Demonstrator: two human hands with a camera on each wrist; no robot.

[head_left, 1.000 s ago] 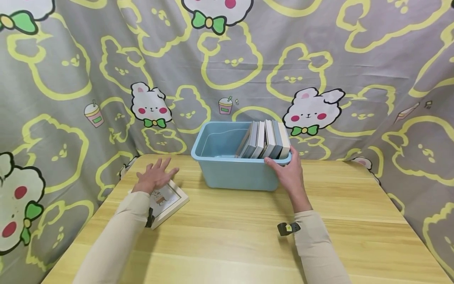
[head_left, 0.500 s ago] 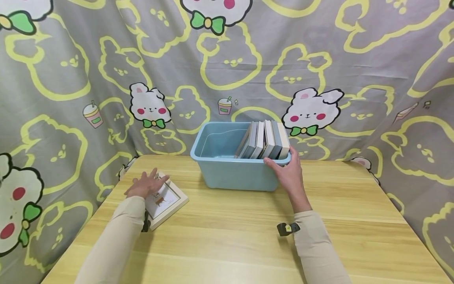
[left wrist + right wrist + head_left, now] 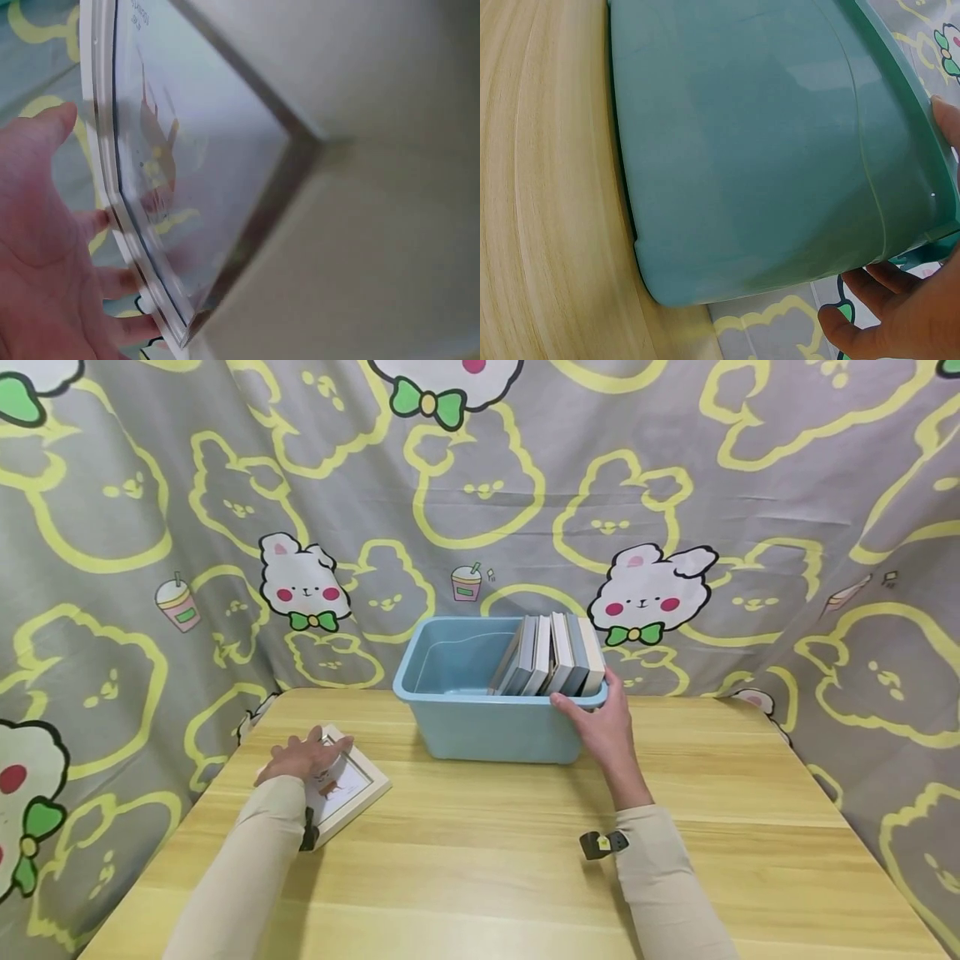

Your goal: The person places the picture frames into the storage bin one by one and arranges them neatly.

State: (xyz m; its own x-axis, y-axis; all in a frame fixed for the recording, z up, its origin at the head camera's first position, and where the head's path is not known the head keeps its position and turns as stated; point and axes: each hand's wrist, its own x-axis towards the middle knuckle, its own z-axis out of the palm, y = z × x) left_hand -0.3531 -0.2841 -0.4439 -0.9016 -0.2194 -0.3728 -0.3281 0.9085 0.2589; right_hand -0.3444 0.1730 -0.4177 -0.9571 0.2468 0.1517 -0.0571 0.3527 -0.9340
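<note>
A light wooden picture frame [image 3: 347, 781] lies flat at the left of the table, with a small drawing behind its glass. My left hand [image 3: 296, 758] lies over its far left corner. In the left wrist view the fingers of that hand [image 3: 45, 247] reach the frame's border, partly hidden behind it, while the thumb stands apart. My right hand [image 3: 611, 727] grips the right end of a blue plastic bin [image 3: 495, 731], thumb on the front rim. Several slim flat items [image 3: 551, 656], books or frames, lean upright in the bin's right half.
The wooden table [image 3: 480, 860] reaches back to a grey curtain [image 3: 517, 502] with yellow and white cartoon prints. More curtain hangs at both sides. A black wrist camera [image 3: 602, 844] sits on the right sleeve. The bin's left half shows its bare inside.
My left hand has lowered and shifted left onto the picture frame's far corner, its spread fingers coming closer together. The right hand keeps its grip on the bin. The view has turned slightly right.
</note>
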